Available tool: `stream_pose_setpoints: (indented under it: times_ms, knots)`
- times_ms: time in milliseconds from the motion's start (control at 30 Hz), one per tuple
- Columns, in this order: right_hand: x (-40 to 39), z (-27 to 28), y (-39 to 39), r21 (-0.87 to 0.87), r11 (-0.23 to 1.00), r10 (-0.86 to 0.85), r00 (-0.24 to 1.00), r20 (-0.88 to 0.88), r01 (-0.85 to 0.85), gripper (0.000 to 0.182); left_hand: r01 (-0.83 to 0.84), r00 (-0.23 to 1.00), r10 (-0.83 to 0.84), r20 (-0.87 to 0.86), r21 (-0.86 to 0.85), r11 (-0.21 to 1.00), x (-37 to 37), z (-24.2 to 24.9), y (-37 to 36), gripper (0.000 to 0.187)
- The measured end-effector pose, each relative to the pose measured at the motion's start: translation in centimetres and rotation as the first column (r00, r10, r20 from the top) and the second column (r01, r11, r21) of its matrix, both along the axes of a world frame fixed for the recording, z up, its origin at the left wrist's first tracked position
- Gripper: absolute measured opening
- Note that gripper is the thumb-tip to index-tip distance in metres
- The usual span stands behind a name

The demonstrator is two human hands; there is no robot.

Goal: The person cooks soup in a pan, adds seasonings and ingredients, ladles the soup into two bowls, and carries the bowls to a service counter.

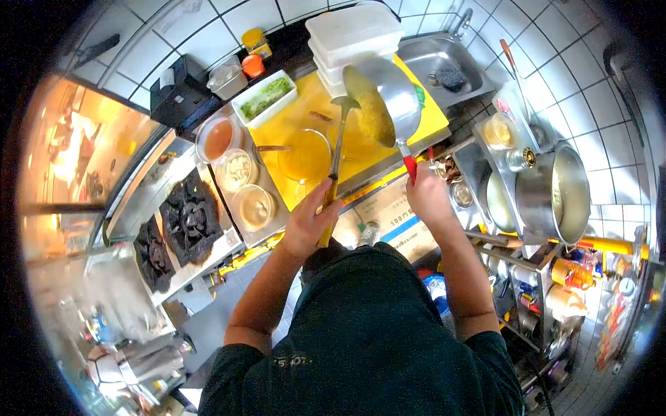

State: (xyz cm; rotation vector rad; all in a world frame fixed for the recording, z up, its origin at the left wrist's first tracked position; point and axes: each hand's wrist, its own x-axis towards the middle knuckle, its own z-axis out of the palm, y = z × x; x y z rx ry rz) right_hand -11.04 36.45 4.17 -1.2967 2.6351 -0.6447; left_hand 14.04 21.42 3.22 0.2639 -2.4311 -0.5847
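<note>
My left hand (312, 216) is closed round the yellow handle of a long metal ladle (338, 149), whose head is up at the rim of a pan. My right hand (427, 194) grips the red handle of this silver frying pan (402, 90). The pan is tilted on its side, its inner face turned left, with yellowish food inside. Below the ladle, a round dish of yellow-orange food (305, 156) sits on the yellow cutting board (277, 128). A second round dish seems to lie beside it, partly hidden by the ladle and pan.
White lidded tubs (354, 31) are stacked behind the board, near a sink (444, 69). At left are a tray of chopped greens (263, 97), several small containers and a black stove burner (191, 218). A large pot (569, 194) stands at right.
</note>
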Motion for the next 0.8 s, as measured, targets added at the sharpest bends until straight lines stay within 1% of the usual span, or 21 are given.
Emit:
stream_pose_setpoints:
  times_ms: [133, 233, 300, 333, 367, 433, 533, 633, 667, 767, 800]
  knots:
    - [-1.0, 0.4, 0.2, 0.011, 1.0, 0.013, 0.999, 0.033, -0.013, 0.016, -0.026, 1.0, 0.025, -0.018, -0.029, 0.999, -0.4, 0.6, 1.1, 0.038]
    - [-1.2, 0.2, 0.2, -0.024, 0.999, 0.032, 0.999, 0.04, -0.031, 0.015, -0.071, 0.997, 0.069, 0.036, 0.06, 0.996, -0.7, 0.4, 1.7, 0.039]
    - [-1.2, 0.3, 0.0, -0.08, 0.995, 0.06, 0.998, 0.033, -0.058, 0.013, -0.037, 0.998, 0.034, 0.053, 0.057, 0.998, -0.9, 0.1, 1.4, 0.041]
    - [-1.1, 0.5, -0.1, -0.07, 0.997, 0.041, 0.994, 0.103, -0.034, 0.019, -0.018, 0.998, 0.015, 0.06, 0.054, 0.998, -1.1, 0.2, 1.1, 0.041]
    - [-1.0, 0.5, -0.3, -0.066, 0.998, 0.031, 0.993, 0.115, -0.023, 0.019, -0.046, 0.995, 0.031, 0.092, 0.165, 0.985, -1.3, 0.3, 1.1, 0.041]
    - [-0.7, 0.4, -0.6, -0.053, 0.999, 0.003, 0.989, 0.145, 0.005, 0.019, -0.104, 0.986, 0.044, 0.163, 0.381, 0.919, -1.7, 0.7, 1.1, 0.041]
    - [-0.4, 0.1, -1.3, -0.075, 0.996, -0.032, 0.986, 0.161, 0.044, 0.02, -0.051, 0.978, -0.021, 0.206, 0.339, 0.939, -0.9, 0.2, 0.5, 0.04]
    - [0.2, 0.7, -1.9, -0.085, 0.993, -0.071, 0.985, 0.159, 0.086, 0.017, 0.091, 0.976, -0.11, 0.188, 0.106, 0.99, 1.3, 0.4, -0.5, 0.039]
    - [0.3, 0.3, -2.0, -0.083, 0.991, -0.088, 0.985, 0.149, 0.101, 0.019, 0.067, 0.973, -0.11, 0.205, 0.206, 0.976, 1.9, 0.1, -0.7, 0.038]
    - [0.5, 0.1, -2.2, -0.139, 0.979, -0.112, 0.966, 0.235, 0.148, 0.02, 0.041, 0.979, -0.099, 0.18, 0.303, 0.952, 3.0, -0.9, -2.0, 0.037]
    - [0.8, 0.1, -2.4, -0.118, 0.97, -0.151, 0.905, 0.398, 0.214, 0.019, 0.048, 0.972, -0.133, 0.192, 0.395, 0.917, 3.3, -1.2, -2.5, 0.038]
